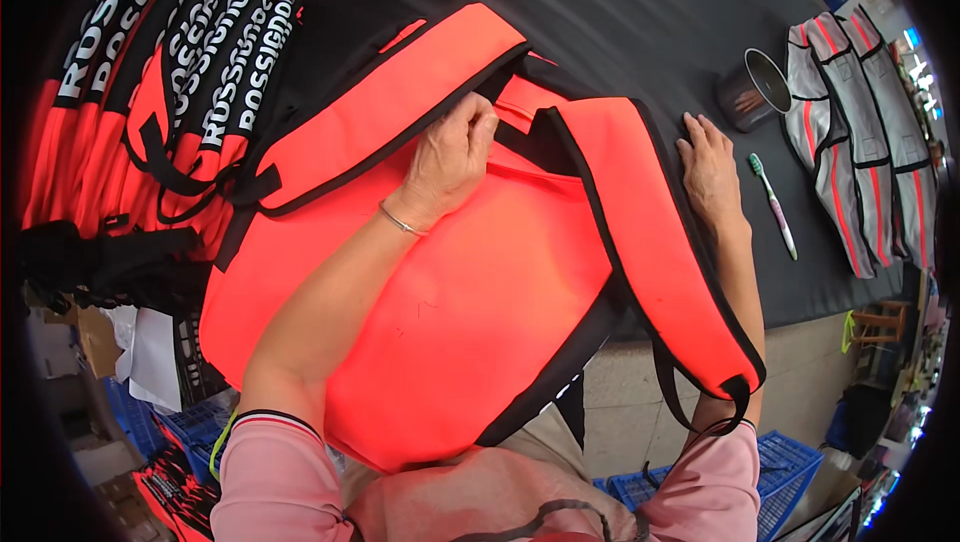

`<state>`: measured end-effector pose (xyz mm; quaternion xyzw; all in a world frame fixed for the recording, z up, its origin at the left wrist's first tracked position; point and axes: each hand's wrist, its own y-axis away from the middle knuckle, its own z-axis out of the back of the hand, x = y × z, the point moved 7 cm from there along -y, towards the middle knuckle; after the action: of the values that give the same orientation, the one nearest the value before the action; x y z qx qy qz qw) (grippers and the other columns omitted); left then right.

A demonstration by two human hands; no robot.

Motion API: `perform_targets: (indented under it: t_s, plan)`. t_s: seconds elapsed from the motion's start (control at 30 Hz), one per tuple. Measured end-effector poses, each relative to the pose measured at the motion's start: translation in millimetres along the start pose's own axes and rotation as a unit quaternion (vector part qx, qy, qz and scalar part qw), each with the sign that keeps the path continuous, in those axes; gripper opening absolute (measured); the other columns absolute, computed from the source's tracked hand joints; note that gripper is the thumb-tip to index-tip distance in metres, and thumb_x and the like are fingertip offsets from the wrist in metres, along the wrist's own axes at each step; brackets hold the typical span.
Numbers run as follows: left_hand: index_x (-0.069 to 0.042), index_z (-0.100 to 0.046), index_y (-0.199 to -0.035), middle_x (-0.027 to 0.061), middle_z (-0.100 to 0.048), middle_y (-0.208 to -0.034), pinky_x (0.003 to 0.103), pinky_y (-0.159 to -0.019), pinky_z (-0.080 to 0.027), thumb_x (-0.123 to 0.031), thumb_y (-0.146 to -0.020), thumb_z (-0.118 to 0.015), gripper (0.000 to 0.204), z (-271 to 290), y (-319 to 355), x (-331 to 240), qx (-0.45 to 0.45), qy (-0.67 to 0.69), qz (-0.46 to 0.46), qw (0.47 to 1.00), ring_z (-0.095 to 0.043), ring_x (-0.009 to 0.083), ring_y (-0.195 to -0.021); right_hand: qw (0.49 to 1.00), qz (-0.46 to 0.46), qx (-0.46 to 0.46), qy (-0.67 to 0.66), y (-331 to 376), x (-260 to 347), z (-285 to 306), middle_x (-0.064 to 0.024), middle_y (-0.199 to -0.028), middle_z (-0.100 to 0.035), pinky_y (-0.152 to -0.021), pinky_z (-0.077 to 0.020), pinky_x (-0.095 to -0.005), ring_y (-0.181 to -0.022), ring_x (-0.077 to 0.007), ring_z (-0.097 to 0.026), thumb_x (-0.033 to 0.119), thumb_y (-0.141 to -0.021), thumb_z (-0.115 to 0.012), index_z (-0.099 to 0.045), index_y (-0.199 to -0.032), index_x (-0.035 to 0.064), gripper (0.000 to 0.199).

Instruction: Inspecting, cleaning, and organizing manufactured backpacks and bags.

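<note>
A bright orange-red backpack [470, 312] with black edging lies in front of me, its padded side up. One shoulder strap [390, 107] slants across its upper left; the other strap [650, 232] curves down the right side and passes over my right forearm. My left hand [452, 164] is closed at the top of the backpack, against the inner edge of the left strap. Whatever its fingertips pinch is hidden. My right hand [711, 174] rests on the black table cover [620, 32], fingers stretched out, beside the right strap.
Several red-and-black bags [200, 122] are stacked at the left. To the right are a dark metal cup [745, 102], a toothbrush [773, 207] and grey straps with red stripes [840, 152]. Blue crates [780, 487] and a wooden stool [880, 324] stand below the table.
</note>
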<state>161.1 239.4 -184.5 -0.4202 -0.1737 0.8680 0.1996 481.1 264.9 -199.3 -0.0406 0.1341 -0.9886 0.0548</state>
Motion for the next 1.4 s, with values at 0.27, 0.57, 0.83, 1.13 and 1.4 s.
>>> perform_targets:
  t_s: [0.27,0.57,0.83,1.13,1.4]
  plan:
    - [0.001,-0.068,-0.100,0.0078,-0.064,-0.078,0.025,-0.061,-0.052,-0.001,-0.076,-0.078,0.026,0,1,-14,0.012,0.009,-0.008,1.000,-0.061,0.0123,-0.062,0.982,-0.084,-0.018,-0.166,4,-17,4,-0.0130,-0.113,-0.061,-0.088,-0.0510,-0.0368,-0.100,-0.0282,-0.061,0.008,-0.087,-0.067,-0.065,-0.119,0.0052,0.032]
    - [0.000,-0.069,-0.092,0.0127,-0.064,-0.081,0.033,-0.062,-0.053,-0.005,-0.082,-0.072,0.011,-9,7,-12,-0.022,-0.049,-0.044,0.998,-0.064,0.0257,-0.068,0.887,-0.066,-0.045,-0.454,-24,34,104,-0.0055,-0.092,-0.069,-0.075,-0.0466,-0.0208,-0.082,-0.0065,-0.059,0.004,-0.087,-0.070,-0.071,-0.094,-0.0018,0.010]
    - [-0.002,-0.052,-0.089,0.0144,-0.055,-0.086,0.043,-0.064,-0.049,-0.005,-0.090,-0.061,0.010,-14,8,-2,-0.019,-0.051,-0.018,0.998,-0.059,0.0339,-0.076,0.934,0.266,0.080,-0.225,20,193,103,-0.0178,-0.099,-0.067,-0.073,-0.0549,-0.0372,-0.090,-0.0334,-0.068,0.000,-0.088,-0.064,-0.055,-0.110,0.0034,0.024]
    - [-0.001,-0.056,-0.089,0.0143,-0.055,-0.086,0.043,-0.070,-0.049,-0.006,-0.091,-0.061,0.007,-20,4,5,-0.010,-0.040,-0.017,0.999,-0.058,0.0337,-0.077,0.901,0.188,0.233,-0.313,-32,146,44,-0.0154,-0.109,-0.067,-0.090,-0.0503,-0.0358,-0.106,-0.0296,-0.065,0.004,-0.097,-0.051,-0.051,-0.124,-0.0009,0.028]
    - [0.000,-0.056,-0.090,0.0152,-0.055,-0.085,0.043,-0.069,-0.050,-0.004,-0.090,-0.061,0.007,-19,6,4,-0.010,-0.036,-0.003,0.999,-0.059,0.0345,-0.079,0.953,0.287,0.066,-0.072,-14,174,57,-0.0122,-0.100,-0.062,-0.080,-0.0521,-0.0390,-0.092,-0.0283,-0.065,0.016,-0.095,-0.059,-0.057,-0.124,0.0091,0.030]
